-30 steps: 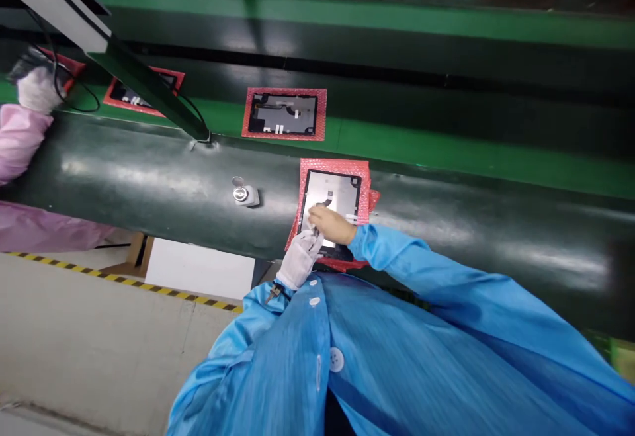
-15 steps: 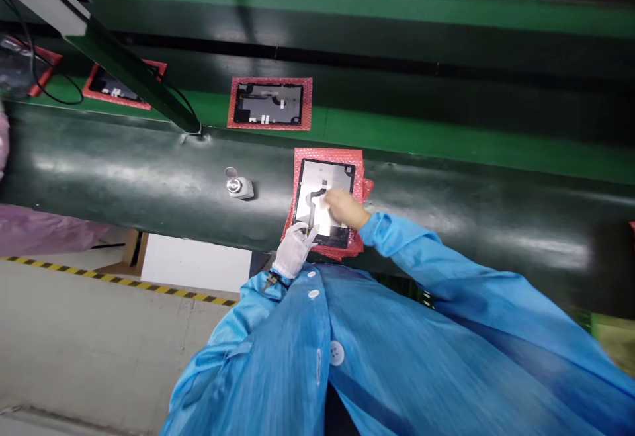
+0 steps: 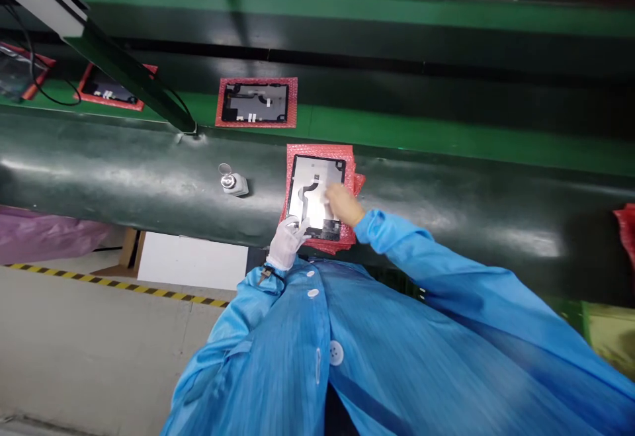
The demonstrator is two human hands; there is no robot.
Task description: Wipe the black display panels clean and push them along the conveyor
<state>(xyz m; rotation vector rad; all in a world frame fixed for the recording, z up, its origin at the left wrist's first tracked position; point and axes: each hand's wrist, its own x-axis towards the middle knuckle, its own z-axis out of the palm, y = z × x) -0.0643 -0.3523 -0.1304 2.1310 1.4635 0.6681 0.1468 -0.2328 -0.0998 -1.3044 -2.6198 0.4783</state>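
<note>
A dark-framed tablet panel (image 3: 315,191) with a silver back and a curved black strip lies on a red bubble-wrap sheet (image 3: 320,149). My right hand (image 3: 343,204), bare, rests on the panel's right side, its fingers spread on the silver surface. My left hand (image 3: 288,244), in a white glove, sits at the panel's lower left edge. Its fingers touch the edge, but whether they grip it is hard to see. The hand hides that corner of the panel.
The dark green conveyor belt (image 3: 149,178) carries a second panel on red wrap (image 3: 256,102) and a small metal dispenser (image 3: 233,183). A black rail (image 3: 124,72) crosses the upper left. A white box (image 3: 191,261) stands below the belt.
My right hand has slid rightward across the panel. The whole scene has drifted left and up in view. The other person's pink sleeve and gloved hand have left the picture.
</note>
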